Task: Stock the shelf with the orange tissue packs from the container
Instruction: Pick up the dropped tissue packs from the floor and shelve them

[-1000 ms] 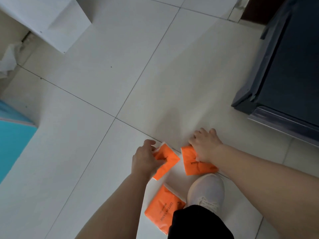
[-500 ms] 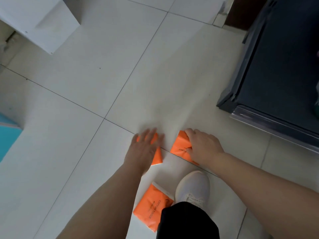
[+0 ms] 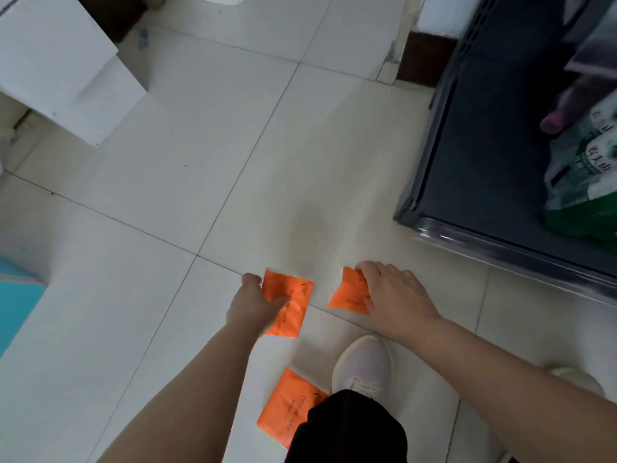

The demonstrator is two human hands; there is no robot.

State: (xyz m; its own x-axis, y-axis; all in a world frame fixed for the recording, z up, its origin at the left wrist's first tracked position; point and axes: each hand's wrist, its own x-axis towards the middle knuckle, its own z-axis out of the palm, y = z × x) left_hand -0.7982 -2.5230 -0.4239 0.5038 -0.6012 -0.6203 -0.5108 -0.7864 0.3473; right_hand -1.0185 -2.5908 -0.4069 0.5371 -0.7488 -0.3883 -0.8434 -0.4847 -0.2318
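Bottom centre on the tiles: left hand (image 3: 253, 307) pinches one orange tissue pack (image 3: 289, 305), right hand (image 3: 392, 295) grips another pack (image 3: 349, 292). Light, soft, slick film; best pinched at the edges.

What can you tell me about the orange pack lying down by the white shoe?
The orange pack is a flat, roughly rectangular pouch with a smooth, plastic-looking wrapper and black print that reads "COTTON TISSUE" along it. It lies flat on the pale tiled floor, turned at a slant, just left of the white shoe. A black trouser leg hides its lower right corner. No hand touches it, and it looks sealed and uncrumpled.
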